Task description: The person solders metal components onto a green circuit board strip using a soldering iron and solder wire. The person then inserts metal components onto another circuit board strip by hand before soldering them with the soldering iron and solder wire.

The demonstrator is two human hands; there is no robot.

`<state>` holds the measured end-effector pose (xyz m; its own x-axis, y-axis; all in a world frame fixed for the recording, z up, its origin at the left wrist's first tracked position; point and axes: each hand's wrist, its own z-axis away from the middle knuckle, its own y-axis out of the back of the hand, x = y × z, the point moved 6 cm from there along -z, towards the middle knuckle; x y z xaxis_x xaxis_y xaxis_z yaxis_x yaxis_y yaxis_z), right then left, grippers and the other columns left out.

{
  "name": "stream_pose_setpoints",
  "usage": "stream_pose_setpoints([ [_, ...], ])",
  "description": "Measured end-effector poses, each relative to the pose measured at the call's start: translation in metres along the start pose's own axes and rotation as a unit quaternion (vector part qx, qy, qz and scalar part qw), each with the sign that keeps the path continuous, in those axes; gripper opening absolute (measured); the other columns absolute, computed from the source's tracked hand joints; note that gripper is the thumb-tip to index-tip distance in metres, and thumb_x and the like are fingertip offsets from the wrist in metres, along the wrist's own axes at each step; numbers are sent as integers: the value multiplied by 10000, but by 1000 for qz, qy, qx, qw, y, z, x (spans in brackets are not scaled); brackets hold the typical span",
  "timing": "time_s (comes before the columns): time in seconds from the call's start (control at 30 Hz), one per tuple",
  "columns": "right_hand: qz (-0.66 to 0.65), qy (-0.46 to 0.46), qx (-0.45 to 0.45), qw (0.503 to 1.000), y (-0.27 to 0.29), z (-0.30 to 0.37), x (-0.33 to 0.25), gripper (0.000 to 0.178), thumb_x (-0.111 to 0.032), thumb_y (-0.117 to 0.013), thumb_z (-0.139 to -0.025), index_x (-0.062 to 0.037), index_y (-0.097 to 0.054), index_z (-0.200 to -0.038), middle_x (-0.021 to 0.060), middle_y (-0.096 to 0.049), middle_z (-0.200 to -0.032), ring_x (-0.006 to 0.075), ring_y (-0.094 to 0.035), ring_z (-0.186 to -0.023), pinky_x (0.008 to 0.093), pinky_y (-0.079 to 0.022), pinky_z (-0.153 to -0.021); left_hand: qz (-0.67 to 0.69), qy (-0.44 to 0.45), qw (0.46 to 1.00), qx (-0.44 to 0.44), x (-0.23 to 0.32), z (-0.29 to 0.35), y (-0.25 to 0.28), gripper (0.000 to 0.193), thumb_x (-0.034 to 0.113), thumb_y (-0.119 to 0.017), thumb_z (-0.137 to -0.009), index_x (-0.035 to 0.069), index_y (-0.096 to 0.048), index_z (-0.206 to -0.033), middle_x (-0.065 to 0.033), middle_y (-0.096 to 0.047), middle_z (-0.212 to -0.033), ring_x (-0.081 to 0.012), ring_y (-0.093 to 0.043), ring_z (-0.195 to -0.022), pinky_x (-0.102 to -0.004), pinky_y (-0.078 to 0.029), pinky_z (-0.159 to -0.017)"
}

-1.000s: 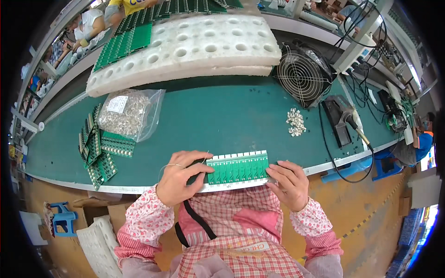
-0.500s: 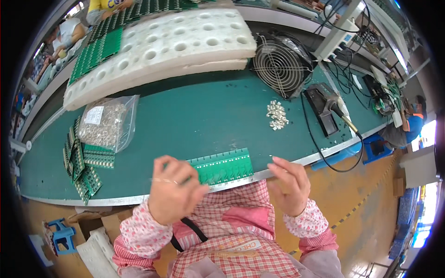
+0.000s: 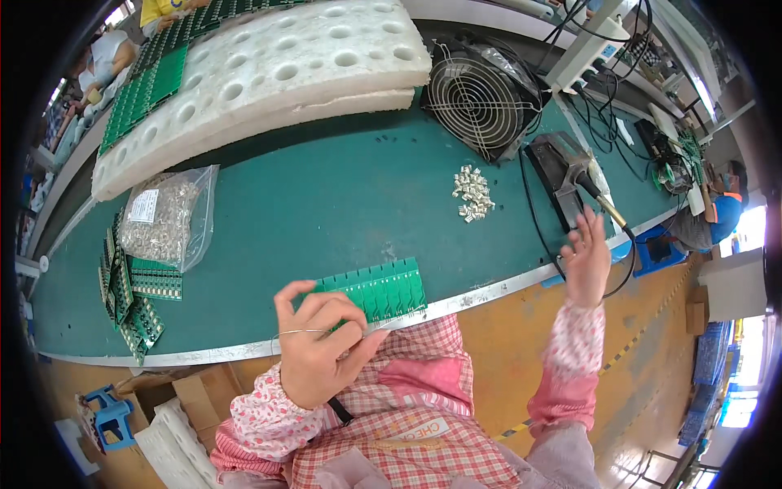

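Note:
A length of thin solder wire [image 3: 300, 331] runs through the curled fingers of my left hand [image 3: 322, 346], which is closed on it. Just beyond that hand, a green circuit board strip [image 3: 383, 287] lies at the front edge of the bench, its left end partly covered by my fingers. My right hand [image 3: 586, 265] is raised past the bench edge on the right, fingers stretched out, holding nothing visible. It is close below the soldering iron [image 3: 604, 201], which rests in its black stand [image 3: 558, 175]. A pile of small metallic parts [image 3: 472, 193] lies left of the stand.
A clear bag of small parts [image 3: 167, 220] sits at left beside stacked circuit boards [image 3: 134, 285]. A white foam block [image 3: 269, 94] carrying more green boards spans the back. A black fan with a wire guard [image 3: 481, 102] stands behind the pile. The iron's cord [image 3: 533, 208] loops over the bench edge.
My right hand has moved right, from beside the circuit board toward the soldering iron, and its fingers have spread. My left hand stays by the board with the wire. The view has shifted slightly.

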<state>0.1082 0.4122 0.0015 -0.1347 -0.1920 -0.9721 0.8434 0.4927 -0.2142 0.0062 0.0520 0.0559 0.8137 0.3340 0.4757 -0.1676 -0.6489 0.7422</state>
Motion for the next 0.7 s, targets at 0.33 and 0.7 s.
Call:
stream_pose_setpoints([
  [0.33, 18, 31, -4, 999, -25, -31, -26, 401, -351, -477, -982, -73, -500, -1271, 47, -602, -963, 83, -519, -714, 208, -449, -604, 136, 24, 990, 1, 4, 1, -32, 243, 9, -715, -689, 37, -510, -560, -60, -668, -951, -242, -623, -847, -356, -448, -718],
  [0.7, 139, 174, -115, 968, -24, 125, 2, 155, -82, -573, -858, 19, -500, -951, 93, -580, -754, 97, -533, -544, 230, -439, -501, 128, 49, 989, -47, 1, 1, -39, 227, 25, -708, -695, 38, -530, -555, -75, -675, -970, -230, -589, -735, -345, -462, -681],
])
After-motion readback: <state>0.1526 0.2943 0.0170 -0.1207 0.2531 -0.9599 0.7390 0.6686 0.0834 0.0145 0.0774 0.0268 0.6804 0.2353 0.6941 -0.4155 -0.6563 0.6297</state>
